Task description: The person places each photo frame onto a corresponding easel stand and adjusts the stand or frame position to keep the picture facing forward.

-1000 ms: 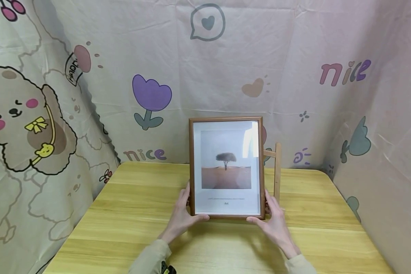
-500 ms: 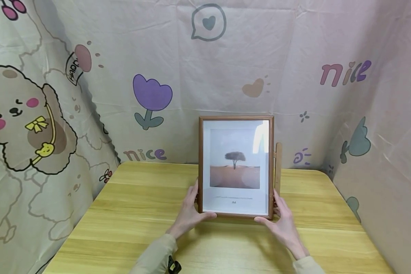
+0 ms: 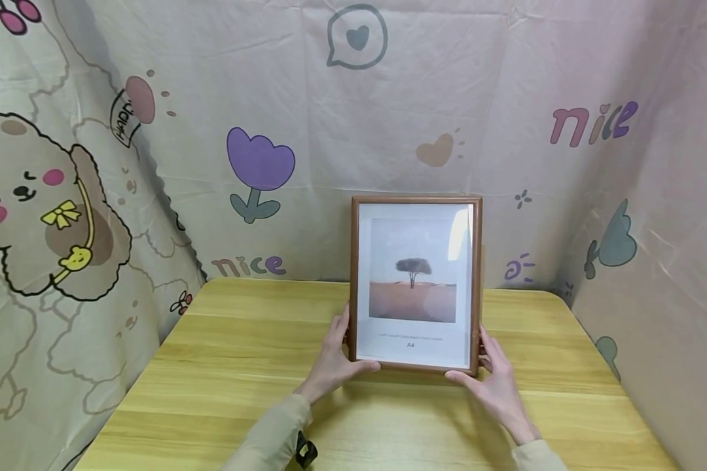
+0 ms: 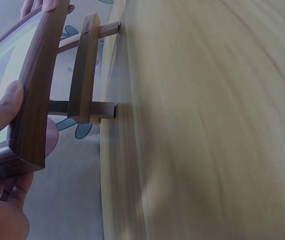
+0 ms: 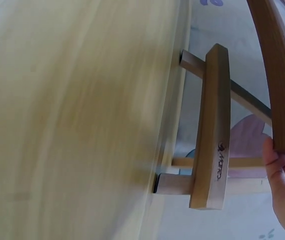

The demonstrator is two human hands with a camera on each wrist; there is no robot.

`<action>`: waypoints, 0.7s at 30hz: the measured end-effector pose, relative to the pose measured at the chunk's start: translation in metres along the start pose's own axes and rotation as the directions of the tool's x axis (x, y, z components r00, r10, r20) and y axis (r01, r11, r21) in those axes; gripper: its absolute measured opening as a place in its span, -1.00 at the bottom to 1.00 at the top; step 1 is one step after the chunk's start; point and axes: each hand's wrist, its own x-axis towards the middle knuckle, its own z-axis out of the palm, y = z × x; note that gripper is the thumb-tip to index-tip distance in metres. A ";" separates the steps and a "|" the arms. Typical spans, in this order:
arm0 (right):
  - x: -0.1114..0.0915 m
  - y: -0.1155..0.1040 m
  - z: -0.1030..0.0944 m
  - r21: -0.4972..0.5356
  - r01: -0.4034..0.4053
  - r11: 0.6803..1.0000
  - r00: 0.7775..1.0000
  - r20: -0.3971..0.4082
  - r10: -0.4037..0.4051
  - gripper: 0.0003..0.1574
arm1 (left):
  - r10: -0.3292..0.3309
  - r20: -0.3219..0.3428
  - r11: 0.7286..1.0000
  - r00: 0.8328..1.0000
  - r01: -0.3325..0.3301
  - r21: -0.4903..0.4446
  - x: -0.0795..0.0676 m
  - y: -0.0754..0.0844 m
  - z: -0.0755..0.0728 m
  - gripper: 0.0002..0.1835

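A brown wooden picture frame (image 3: 412,255), with a tree print behind its glazing, is held upright by both hands. My left hand (image 3: 332,366) grips its lower left corner, thumb over the front of the bottom edge. At the lower right corner my right hand (image 3: 497,386) grips it the same way. Behind the frame stands a wooden tabletop easel (image 5: 211,130), almost wholly hidden in the head view. Both wrist views show the easel's ledge bar (image 4: 84,70) below the frame's bottom edge, with a gap between them.
The easel's feet stand on the light wood-grain table (image 3: 241,366). A printed cloth (image 3: 359,131) hangs behind the table and along both sides. A black strapped item (image 3: 305,450) is at the left sleeve.
Both hands have carried the picture frame to the right, still upright. The easel's right leg, visible beside it earlier, is now mostly covered by it.
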 end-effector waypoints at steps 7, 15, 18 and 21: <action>0.002 0.001 -0.006 -0.001 -0.022 1.000 1.000 -0.009 0.022 0.39 | -0.006 0.023 1.000 1.000 0.006 0.000 0.006 0.002 0.004 0.41; 0.003 0.005 -0.012 -0.007 -0.036 0.999 0.999 -0.025 0.035 0.42 | -0.027 0.056 1.000 0.998 0.027 0.004 0.013 0.004 0.010 0.40; 0.004 0.008 -0.015 -0.019 -0.043 0.999 0.998 -0.035 0.043 0.43 | -0.019 0.068 1.000 0.997 0.019 0.002 0.018 0.004 0.013 0.39; 0.004 0.010 -0.018 -0.031 -0.052 0.998 0.998 -0.040 0.051 0.45 | -0.014 0.078 1.000 0.997 0.014 0.000 0.022 0.004 0.016 0.39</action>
